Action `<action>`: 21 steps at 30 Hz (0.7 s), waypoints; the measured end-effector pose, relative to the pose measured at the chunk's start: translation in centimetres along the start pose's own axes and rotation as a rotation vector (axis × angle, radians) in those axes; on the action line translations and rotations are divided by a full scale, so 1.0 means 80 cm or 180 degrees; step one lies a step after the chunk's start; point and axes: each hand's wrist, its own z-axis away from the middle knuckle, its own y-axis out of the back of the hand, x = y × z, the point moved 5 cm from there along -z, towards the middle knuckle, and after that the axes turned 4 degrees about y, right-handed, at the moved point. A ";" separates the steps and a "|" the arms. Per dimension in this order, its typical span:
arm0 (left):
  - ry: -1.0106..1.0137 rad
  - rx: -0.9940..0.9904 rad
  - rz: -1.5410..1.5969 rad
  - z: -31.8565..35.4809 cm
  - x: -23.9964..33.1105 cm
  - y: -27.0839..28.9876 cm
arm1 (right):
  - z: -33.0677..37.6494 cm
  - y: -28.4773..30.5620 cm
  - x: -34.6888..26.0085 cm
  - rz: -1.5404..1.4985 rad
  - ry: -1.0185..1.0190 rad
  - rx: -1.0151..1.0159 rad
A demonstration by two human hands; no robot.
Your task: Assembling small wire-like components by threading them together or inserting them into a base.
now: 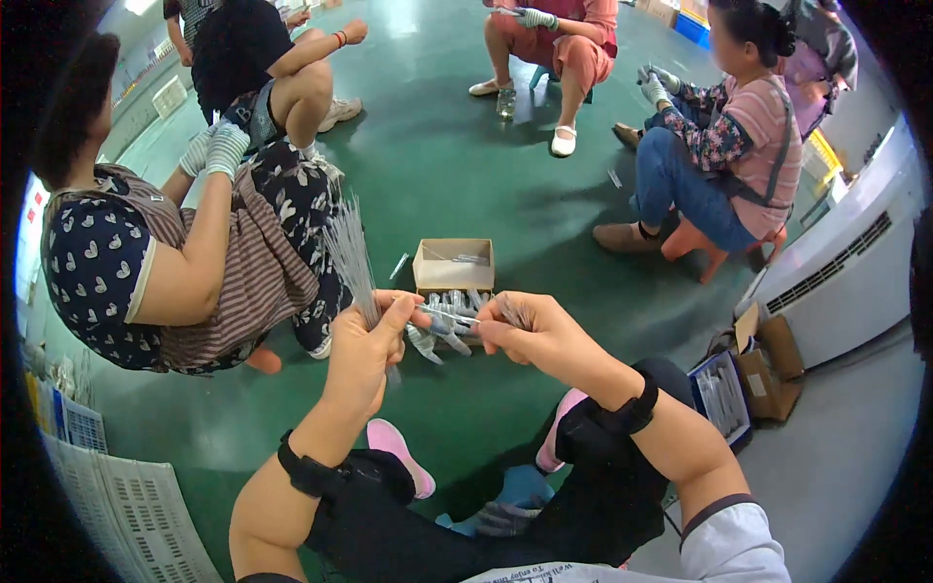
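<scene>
A fan of thin, translucent plastic rods point(347, 255) rises stiff and glossy from the left hand point(364, 350), whose raised fingers are closed round their lower ends. The right hand point(525, 328), wrist bent inward, pinches one slim clear rod point(449, 315) between thumb and fingertips, its tip meeting the left thumb. Below them, on the smooth green floor point(457, 175), stands a small open cardboard box point(454, 264).

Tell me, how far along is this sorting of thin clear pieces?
Done: some pieces lie in the small cardboard box on the green floor. In hand: the left hand grips a fanned bundle while the right hand pinches one piece. Left: most of that bundle.
</scene>
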 end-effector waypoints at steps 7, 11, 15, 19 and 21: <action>-0.0064 0.0030 -0.0139 -0.003 0.005 -0.001 | -0.005 -0.001 -0.004 -0.0213 0.0025 -0.0002; 0.0035 0.0193 -0.0379 0.000 0.002 0.001 | -0.003 -0.002 -0.001 -0.0300 -0.0046 -0.0033; 0.0318 -0.0169 -0.0025 0.006 -0.008 -0.006 | 0.006 0.000 -0.005 -0.0506 -0.0047 -0.0057; 0.0227 -0.0373 0.0258 0.005 -0.006 -0.012 | 0.009 -0.001 -0.003 -0.0656 -0.0183 -0.0050; 0.0219 -0.0329 0.0224 0.004 -0.006 -0.012 | 0.008 -0.002 -0.004 -0.0554 -0.0127 -0.0026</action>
